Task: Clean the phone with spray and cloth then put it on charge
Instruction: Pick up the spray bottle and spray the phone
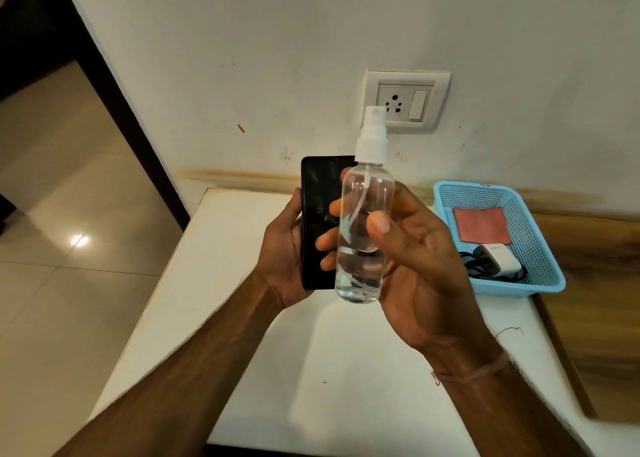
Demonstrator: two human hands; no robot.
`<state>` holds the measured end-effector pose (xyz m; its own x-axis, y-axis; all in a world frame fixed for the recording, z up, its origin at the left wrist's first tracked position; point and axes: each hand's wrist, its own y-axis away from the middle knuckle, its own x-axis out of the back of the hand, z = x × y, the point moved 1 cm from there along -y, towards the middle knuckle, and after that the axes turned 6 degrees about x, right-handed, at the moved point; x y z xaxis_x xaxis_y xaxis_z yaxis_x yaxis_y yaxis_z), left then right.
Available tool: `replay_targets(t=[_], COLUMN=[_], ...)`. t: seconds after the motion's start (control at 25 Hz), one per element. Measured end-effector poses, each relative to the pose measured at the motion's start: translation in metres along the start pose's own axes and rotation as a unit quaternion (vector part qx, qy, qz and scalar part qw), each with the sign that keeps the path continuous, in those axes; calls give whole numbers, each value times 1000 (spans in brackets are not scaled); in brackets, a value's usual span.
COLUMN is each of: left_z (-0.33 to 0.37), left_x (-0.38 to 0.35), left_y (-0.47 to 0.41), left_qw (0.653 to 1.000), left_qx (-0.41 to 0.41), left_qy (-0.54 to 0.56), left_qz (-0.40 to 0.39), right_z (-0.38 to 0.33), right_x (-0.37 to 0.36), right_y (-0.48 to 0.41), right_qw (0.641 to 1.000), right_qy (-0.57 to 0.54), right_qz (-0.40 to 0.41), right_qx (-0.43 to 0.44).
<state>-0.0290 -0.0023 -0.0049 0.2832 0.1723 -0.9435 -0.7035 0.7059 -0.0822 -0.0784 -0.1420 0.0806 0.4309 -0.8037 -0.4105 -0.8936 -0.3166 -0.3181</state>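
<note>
White tabletop (242,283) sits against a scuffed white wall (277,41), tiled floor (52,214) off to the left, wood-grain surface (595,300) along the right edge. Wall socket plate (407,99) with a three-pin outlet and a rocker switch is mounted above the table, nothing plugged in. Left hand (282,248) holds a black smartphone (318,214) upright above the table, screen dark and facing the camera, palm cupped around its left edge and lower back, thumb along the left side. Right hand (415,259) grips a clear plastic spray bottle (363,228) just in front of the phone's right half, overlapping it in view; fingers curl behind the bottle, thumb pressed on its front, loose partly closed grip. Bottle is upright, tilted slightly, about half full of clear liquid, dip tube visible inside, white pump nozzle (373,134) on top, no finger on the nozzle. Blue perforated plastic basket (540,248) rests on the table at the right, near the wall. Inside it a folded reddish-pink cloth (481,224) lies flat at the far end, and a white charger adapter (497,261) with a black cable (472,266) bunched beside it sits at the near end. Thin thread band (478,370) around the right wrist.
</note>
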Motion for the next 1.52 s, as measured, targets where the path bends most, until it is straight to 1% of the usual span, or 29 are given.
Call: replay_targets(t=[0.04, 0.12, 0.16, 0.2, 0.28, 0.32, 0.4, 0.44, 0.56, 0.68, 0.76, 0.88, 1.04, 1.12, 1.24, 1.32, 1.52], left_z=[0, 1, 2, 3, 4, 4, 4, 3, 4, 4, 4, 6, 6, 6, 6, 6, 3], left_x=[-2, -1, 1, 6, 12, 13, 15, 16, 17, 19, 20, 21, 22, 23, 24, 24, 20], left_y=[0, 0, 0, 0, 1, 1, 0, 0, -1, -1, -2, 0, 0, 0, 0, -1, -2], left_qw=[1000, 1000, 999, 995, 978, 973, 969, 967, 969, 970, 969, 962, 947, 941, 940, 939, 936], left_qx=[5, 18, 15, 5, -24, -36, -46, -47, -51, -51, -47, -42, -33, -34, -39, -43, -53], left_qy=[7, -19, -49, -88, -139, -142, -148, -156, -146, -137, -132, -135, -150, -156, -161, -163, -162], left_qz=[-18, -13, 10, 55, 153, 178, 194, 197, 192, 197, 203, 233, 282, 297, 299, 301, 308], right_z=[0, 0, 0, 0, 3, 5, 11, 14, 22, 28, 32, 40, 54, 58, 59, 57, 50], right_x=[3, 9, 13, 18, 29, 34, 43, 46, 49, 49, 46, 35, 20, 18, 18, 19, 19], right_y=[-1, -4, -6, -7, -10, -11, -13, -14, -16, -17, -16, -14, -9, -7, -8, -10, -14], right_qw=[1000, 996, 991, 983, 953, 930, 888, 877, 863, 839, 832, 817, 779, 767, 753, 752, 764], right_qy=[23, 78, 115, 163, 278, 340, 431, 453, 486, 533, 544, 562, 608, 621, 634, 630, 608], right_qz=[7, 21, 31, 46, 88, 113, 145, 147, 115, 86, 85, 82, 85, 94, 112, 123, 143], right_qx=[14, 41, 54, 67, 81, 77, 72, 74, 75, 69, 70, 93, 124, 128, 139, 148, 160])
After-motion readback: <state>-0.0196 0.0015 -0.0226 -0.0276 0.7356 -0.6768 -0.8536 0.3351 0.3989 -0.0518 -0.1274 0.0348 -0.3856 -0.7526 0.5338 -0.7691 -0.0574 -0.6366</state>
